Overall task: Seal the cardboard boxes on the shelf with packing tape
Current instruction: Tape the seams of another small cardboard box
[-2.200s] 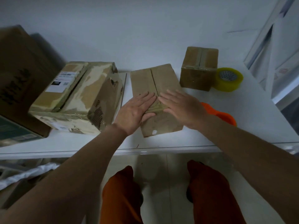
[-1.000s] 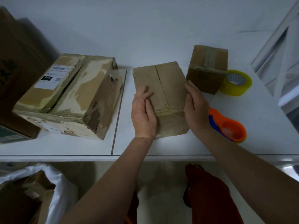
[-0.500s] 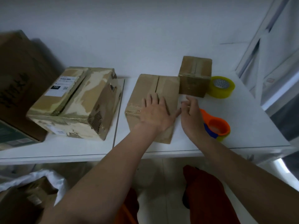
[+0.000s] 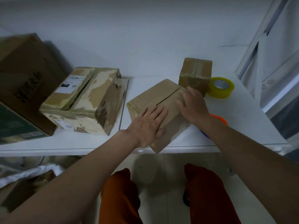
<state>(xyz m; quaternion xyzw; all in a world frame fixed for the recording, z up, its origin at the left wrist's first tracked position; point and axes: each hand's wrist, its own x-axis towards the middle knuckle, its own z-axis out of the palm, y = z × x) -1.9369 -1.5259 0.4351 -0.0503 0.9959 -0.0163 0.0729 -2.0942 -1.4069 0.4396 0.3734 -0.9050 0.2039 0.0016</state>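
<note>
At the far left of your white shelf (image 4: pixel 84 143) a large brown carton (image 4: pixel 27 75) stands partly on a dark green box (image 4: pixel 14 125). Just right of them lies a worn box with a shipping label (image 4: pixel 84 101). Your left hand (image 4: pixel 148 125) rests flat, fingers straight, on the turned cardboard box (image 4: pixel 155 101), whose near corner juts over the shelf edge. Your right hand (image 4: pixel 194 105) lies on its right side, fingers loosely spread; it is blurred. Behind sits 1 small taped box (image 4: pixel 195 75), touching the yellow tape roll (image 4: pixel 220 87). An orange tape dispenser (image 4: pixel 220 119) peeks from behind your right wrist.
</note>
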